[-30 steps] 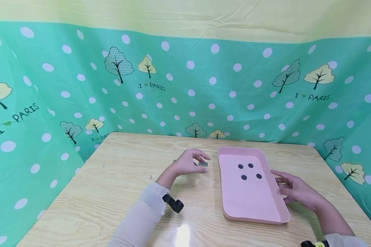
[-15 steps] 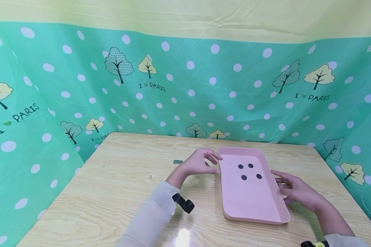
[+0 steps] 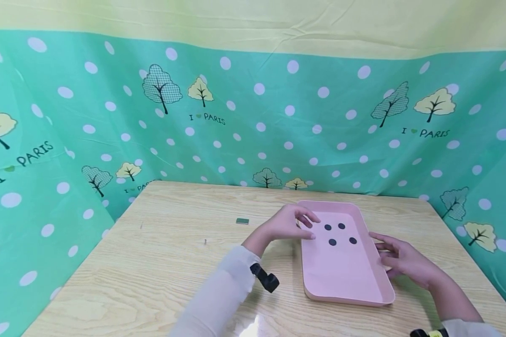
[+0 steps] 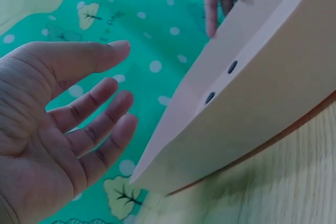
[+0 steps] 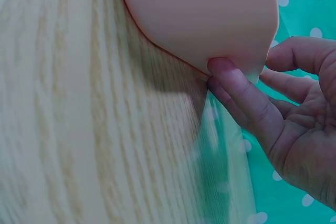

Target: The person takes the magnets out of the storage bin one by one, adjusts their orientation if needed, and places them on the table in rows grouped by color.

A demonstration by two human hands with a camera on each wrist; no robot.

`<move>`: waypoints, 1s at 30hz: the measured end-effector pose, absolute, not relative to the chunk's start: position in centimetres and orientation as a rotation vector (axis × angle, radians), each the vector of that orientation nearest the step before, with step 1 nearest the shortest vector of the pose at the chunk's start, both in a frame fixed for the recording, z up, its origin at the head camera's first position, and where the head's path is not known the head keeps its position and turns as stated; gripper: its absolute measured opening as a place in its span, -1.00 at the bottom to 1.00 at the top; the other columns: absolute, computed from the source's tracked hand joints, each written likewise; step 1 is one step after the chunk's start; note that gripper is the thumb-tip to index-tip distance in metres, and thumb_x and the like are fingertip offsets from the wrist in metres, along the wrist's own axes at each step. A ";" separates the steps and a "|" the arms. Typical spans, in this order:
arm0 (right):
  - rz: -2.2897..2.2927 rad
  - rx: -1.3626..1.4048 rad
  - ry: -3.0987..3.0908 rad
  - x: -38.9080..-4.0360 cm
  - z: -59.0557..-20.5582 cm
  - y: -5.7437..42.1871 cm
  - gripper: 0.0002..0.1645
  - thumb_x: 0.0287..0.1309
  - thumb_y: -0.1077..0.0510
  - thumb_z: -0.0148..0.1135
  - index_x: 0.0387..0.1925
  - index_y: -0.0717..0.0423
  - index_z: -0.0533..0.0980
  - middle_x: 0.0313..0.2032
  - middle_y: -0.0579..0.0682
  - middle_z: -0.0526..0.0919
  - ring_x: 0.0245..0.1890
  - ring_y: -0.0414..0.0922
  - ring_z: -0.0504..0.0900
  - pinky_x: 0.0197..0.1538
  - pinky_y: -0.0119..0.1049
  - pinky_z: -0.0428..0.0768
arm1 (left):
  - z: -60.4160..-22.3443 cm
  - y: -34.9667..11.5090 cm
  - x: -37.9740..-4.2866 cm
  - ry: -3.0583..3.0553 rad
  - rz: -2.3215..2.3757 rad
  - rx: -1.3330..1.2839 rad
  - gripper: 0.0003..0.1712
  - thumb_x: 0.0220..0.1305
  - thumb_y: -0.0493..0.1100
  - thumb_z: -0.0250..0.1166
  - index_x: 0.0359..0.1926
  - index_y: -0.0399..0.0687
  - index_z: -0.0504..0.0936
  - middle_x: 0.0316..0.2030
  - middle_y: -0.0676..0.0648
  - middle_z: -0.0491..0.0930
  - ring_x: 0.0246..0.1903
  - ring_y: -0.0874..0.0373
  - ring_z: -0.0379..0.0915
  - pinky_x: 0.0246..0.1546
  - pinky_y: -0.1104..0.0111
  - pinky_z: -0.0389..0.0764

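My left hand [image 3: 288, 222] reaches over the left rim of a shallow pink tray [image 3: 341, 276], its thumb and fingers spread apart with nothing between them. In the left wrist view that hand [image 4: 79, 114] has loosely bent fingers, apart from the tray's outer wall [image 4: 252, 124]. Several round black discs [image 3: 332, 242] lie on the tray floor near its far half. On the other side, my right hand [image 3: 405, 257] rests its fingertips against the tray's right wall; the right wrist view has a fingertip [image 5: 224, 69] pressed on the outside of that wall.
A small flat green rectangle [image 3: 242, 221] lies on the wooden table [image 3: 152, 262] left of the tray. Nearer me is a tiny cylinder-like piece [image 3: 205, 242]. A green dotted curtain [image 3: 253, 117] hangs behind the table.
My left hand has moved right, from over the table beside the tray to over its left rim, uncovering the green rectangle. The right hand, tray and discs stay put.
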State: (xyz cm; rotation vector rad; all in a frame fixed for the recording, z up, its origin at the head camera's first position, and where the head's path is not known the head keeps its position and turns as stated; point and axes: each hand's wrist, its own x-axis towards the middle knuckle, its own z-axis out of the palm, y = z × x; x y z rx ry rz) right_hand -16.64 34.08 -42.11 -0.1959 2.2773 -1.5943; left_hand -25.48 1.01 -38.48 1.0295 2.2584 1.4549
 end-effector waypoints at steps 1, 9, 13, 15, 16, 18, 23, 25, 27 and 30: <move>-1.595 -0.197 2.278 -16.6 -42.2 34.1 -0.17 0.30 0.35 0.05 0.47 0.39 -0.11 0.24 0.58 0.21 -0.03 0.08 0.61 -0.24 0.02 0.68 | -38.5 1.3 -25.5 2.266 1.440 1.030 -0.63 0.02 -0.30 0.51 -0.08 -0.11 0.70 -0.09 0.03 0.65 -0.18 0.28 0.60 -0.22 0.46 0.61; -1.590 -0.174 2.291 -16.6 -42.2 34.1 -0.16 0.29 0.35 0.05 0.47 0.36 -0.10 0.24 0.57 0.22 -0.03 0.11 0.60 -0.25 0.01 0.68 | -39.2 4.4 -25.5 2.230 1.411 1.039 -0.66 0.00 -0.35 0.51 -0.14 -0.13 0.72 -0.19 0.06 0.68 -0.22 0.25 0.61 -0.21 0.53 0.58; -1.581 -0.179 2.295 -16.6 -42.2 34.1 -0.17 0.30 0.35 0.05 0.47 0.36 -0.10 0.24 0.57 0.22 -0.03 0.12 0.59 -0.24 0.01 0.69 | -39.5 5.4 -25.5 2.255 1.381 1.014 -0.67 0.01 -0.32 0.52 -0.13 -0.10 0.72 -0.18 0.02 0.69 -0.25 0.30 0.57 -0.22 0.54 0.56; -1.575 -0.184 2.299 -16.6 -42.1 34.1 -0.17 0.30 0.35 0.05 0.47 0.36 -0.10 0.24 0.57 0.23 -0.03 0.12 0.59 -0.24 0.00 0.69 | -39.7 5.8 -25.6 2.274 1.365 1.005 -0.67 0.02 -0.33 0.51 -0.13 -0.10 0.72 -0.18 0.00 0.69 -0.26 0.31 0.56 -0.22 0.55 0.55; -1.574 -0.185 2.298 -16.6 -42.1 34.0 -0.17 0.30 0.35 0.05 0.47 0.36 -0.10 0.23 0.57 0.23 -0.03 0.13 0.59 -0.24 0.00 0.69 | -39.8 6.0 -25.6 2.283 1.355 1.002 -0.67 0.02 -0.33 0.51 -0.13 -0.09 0.73 -0.17 -0.02 0.69 -0.26 0.31 0.56 -0.23 0.56 0.55; -1.568 -0.184 2.300 -16.6 -42.0 34.0 -0.17 0.30 0.35 0.04 0.47 0.36 -0.10 0.23 0.57 0.24 -0.03 0.13 0.59 -0.24 0.00 0.69 | -40.0 6.3 -25.7 2.294 1.341 0.992 -0.68 0.03 -0.35 0.50 -0.13 -0.10 0.73 -0.17 -0.04 0.69 -0.27 0.32 0.55 -0.24 0.57 0.54; -1.569 -0.188 2.300 -16.6 -42.1 34.1 -0.17 0.30 0.36 0.04 0.47 0.36 -0.10 0.23 0.57 0.24 -0.02 0.13 0.59 -0.25 0.00 0.69 | -40.3 7.2 -26.0 2.304 1.328 0.977 -0.66 0.02 -0.38 0.49 -0.12 -0.15 0.72 -0.18 -0.05 0.69 -0.29 0.32 0.55 -0.26 0.57 0.54; -1.568 -0.192 2.303 -16.6 -42.1 34.2 -0.17 0.30 0.36 0.04 0.47 0.36 -0.10 0.22 0.57 0.25 -0.03 0.13 0.59 -0.25 0.00 0.69 | -40.5 7.5 -26.2 2.308 1.321 0.973 -0.66 0.02 -0.38 0.49 -0.12 -0.16 0.72 -0.18 -0.04 0.69 -0.30 0.33 0.55 -0.27 0.57 0.54; -1.566 -0.188 2.309 -16.6 -42.2 34.2 -0.18 0.29 0.36 0.04 0.47 0.36 -0.09 0.22 0.57 0.26 -0.04 0.13 0.60 -0.25 0.00 0.69 | -40.5 7.8 -26.3 2.306 1.314 0.978 -0.67 0.03 -0.39 0.48 -0.12 -0.18 0.72 -0.18 -0.05 0.69 -0.29 0.32 0.55 -0.27 0.57 0.55; -1.561 -0.185 2.317 -16.6 -42.2 34.2 -0.18 0.29 0.36 0.05 0.47 0.36 -0.08 0.21 0.56 0.27 -0.04 0.13 0.60 -0.26 -0.01 0.69 | -40.5 8.1 -26.5 2.308 1.299 0.985 -0.67 0.04 -0.41 0.46 -0.11 -0.19 0.71 -0.18 -0.06 0.69 -0.31 0.34 0.54 -0.28 0.58 0.54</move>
